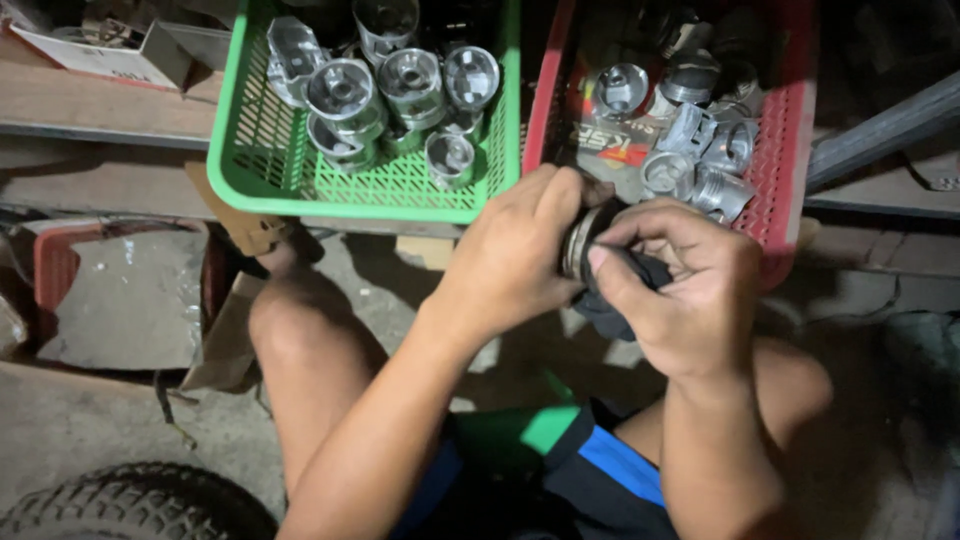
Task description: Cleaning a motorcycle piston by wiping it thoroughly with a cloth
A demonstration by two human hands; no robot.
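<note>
My left hand (pixel 515 255) is wrapped around a round metal piston (pixel 580 240), of which only the ringed rim shows between my hands. My right hand (pixel 690 285) presses a dark cloth (pixel 615 300) against the piston's end, fingers curled over it. Both hands meet above my bare knees, just in front of two baskets. A green plastic basket (pixel 300 185) holds several shiny metal pistons (pixel 410 85). A red plastic basket (pixel 785 165) to its right holds several duller pistons (pixel 700 140).
A dark tyre (pixel 140 505) lies at the bottom left. A red tray with a grey slab (pixel 120 300) sits at the left on the concrete floor. A cardboard box (pixel 110 50) rests on a wooden plank at the top left. Metal bars lean at the right.
</note>
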